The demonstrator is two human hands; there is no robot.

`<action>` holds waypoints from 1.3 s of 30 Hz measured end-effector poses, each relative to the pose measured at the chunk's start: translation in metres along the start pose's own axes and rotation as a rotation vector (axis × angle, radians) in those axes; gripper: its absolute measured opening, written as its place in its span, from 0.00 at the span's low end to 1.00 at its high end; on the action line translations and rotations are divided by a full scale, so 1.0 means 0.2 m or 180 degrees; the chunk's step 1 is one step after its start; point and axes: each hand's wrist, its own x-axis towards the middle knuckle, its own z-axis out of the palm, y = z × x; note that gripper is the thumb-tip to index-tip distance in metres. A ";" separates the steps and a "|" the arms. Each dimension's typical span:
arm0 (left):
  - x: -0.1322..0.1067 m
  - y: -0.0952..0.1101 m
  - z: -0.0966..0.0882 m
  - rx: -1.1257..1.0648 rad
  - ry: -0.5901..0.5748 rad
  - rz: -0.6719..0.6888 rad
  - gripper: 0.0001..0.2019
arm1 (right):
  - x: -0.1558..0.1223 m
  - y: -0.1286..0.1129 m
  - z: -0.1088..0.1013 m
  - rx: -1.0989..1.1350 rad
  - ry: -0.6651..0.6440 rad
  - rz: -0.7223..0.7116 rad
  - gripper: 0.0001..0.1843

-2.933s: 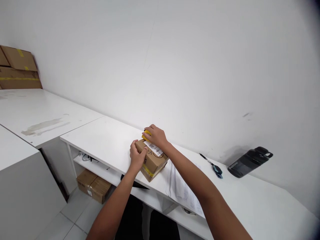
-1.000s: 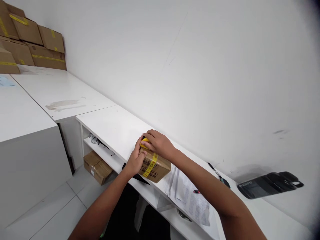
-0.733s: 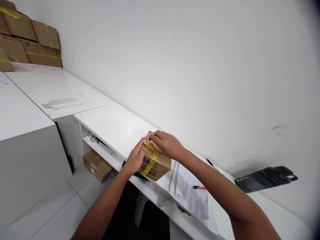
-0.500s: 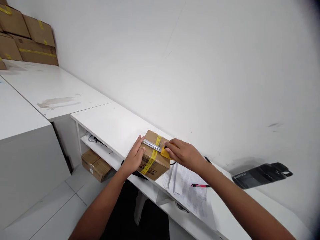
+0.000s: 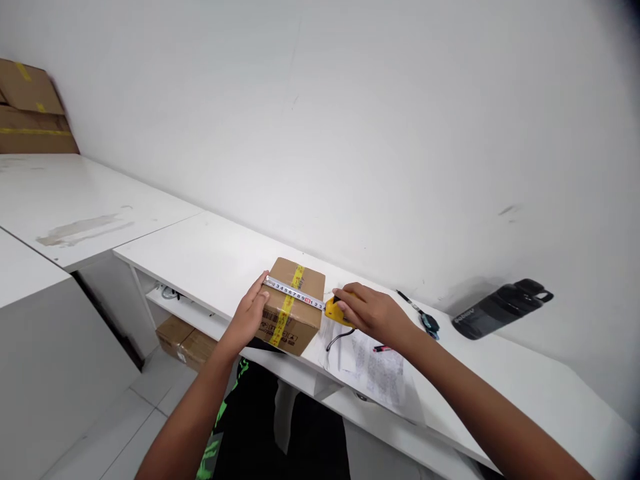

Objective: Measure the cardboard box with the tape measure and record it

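Observation:
A small cardboard box (image 5: 305, 328) with yellow tape around it sits on the white counter, near the front edge. Across its top lies the pulled-out blade (image 5: 295, 293) of a tape measure, its numbers facing up. My left hand (image 5: 250, 313) grips the box's left side, fingers and thumb around the blade's end. Closed around the yellow tape measure case (image 5: 337, 311), my right hand (image 5: 373, 310) is just off the box's right edge. A dark wrist strap (image 5: 339, 337) hangs from the case over some papers.
Printed papers (image 5: 373, 370) and a red pen (image 5: 383, 348) lie right of the box. Behind them are a dark corded item (image 5: 429, 325) and a black bottle (image 5: 500, 310) by the wall. Boxes fill the far left; another box (image 5: 187, 341) sits under the counter.
My right hand has drawn the tape measure case rightward, off the box top and past its right edge, so more blade shows. My left hand stays at the box's left side. The view has shifted.

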 end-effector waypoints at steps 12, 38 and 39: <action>0.01 0.03 0.01 0.0065 0.0162 0.0046 0.28 | 0.19 0.01 0.03 -0.0105 0.0381 -0.0065 0.17; 0.62 -0.07 0.32 0.1649 0.1788 0.1277 0.20 | -1.00 -1.00 -0.02 0.6071 0.3122 0.6571 0.21; 0.67 -0.05 0.34 0.1557 0.1841 0.1304 0.22 | -1.12 -1.16 -0.01 0.6016 0.3236 0.6851 0.18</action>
